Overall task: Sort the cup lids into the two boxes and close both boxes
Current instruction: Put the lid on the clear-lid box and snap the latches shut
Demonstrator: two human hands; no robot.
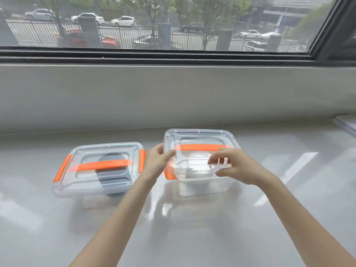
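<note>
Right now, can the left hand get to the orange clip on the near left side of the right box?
Probably yes. The left hand sits at the right box's left edge, just above the orange clip, with nothing between them.

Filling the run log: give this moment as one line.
left box: lid on, dark lids inside | right box: lid being seated | left hand, right hand: on right box lid
</note>
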